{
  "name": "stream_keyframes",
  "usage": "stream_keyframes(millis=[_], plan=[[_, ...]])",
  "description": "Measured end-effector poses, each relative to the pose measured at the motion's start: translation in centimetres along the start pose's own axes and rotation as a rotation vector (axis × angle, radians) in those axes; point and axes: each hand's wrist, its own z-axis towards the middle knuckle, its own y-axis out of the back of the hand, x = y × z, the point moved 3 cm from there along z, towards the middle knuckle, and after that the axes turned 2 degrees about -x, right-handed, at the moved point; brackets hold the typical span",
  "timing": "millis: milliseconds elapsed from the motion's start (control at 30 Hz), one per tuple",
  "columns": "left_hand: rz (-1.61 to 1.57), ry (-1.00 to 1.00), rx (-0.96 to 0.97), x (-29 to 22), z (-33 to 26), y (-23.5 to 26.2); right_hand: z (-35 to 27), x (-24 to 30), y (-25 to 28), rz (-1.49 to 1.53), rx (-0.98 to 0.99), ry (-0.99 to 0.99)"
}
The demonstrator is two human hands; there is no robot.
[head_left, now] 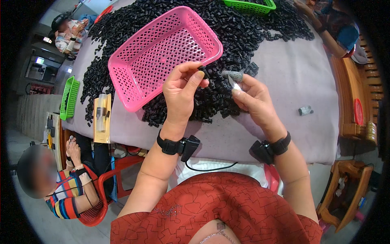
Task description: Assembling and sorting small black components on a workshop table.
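My left hand [181, 88] is closed, pinching a small black cylindrical part [203, 72] between thumb and fingertips, at the near right side of the pink basket [131, 106]. To its right, my right hand [254, 96] grips a small shiny pointed blade [232, 81] between thumb and fingers. A grey speckled cylinder [234, 75] sits at the tip of my right index finger; whether it is worn as a sleeve or held, I cannot tell. The blade is a short way from the black part. Beneath both hands lies a heap of similar black parts [211, 99].
A grey cloth [292, 77] covers the table. Another grey cylinder [305, 110] lies at right. Green baskets [70, 97] [260, 7] stand at left and far side. Clear tubes [101, 118] rest on a wooden board [106, 136]. Several people sit around; a wooden stool [339, 195] stands lower right.
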Motion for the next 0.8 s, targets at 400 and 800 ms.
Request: stream_keyframes(millis=[400,800], plan=[[-0.046,-0.113,-0.199,-1.1,1.7,2.1,-0.1,-0.3,-0.1,-0.022,0.022,-0.029],[0.503,0.034,0.175,0.2,0.4,0.0,0.0,-0.9,0.2,-0.041,-0.023,-0.013]])
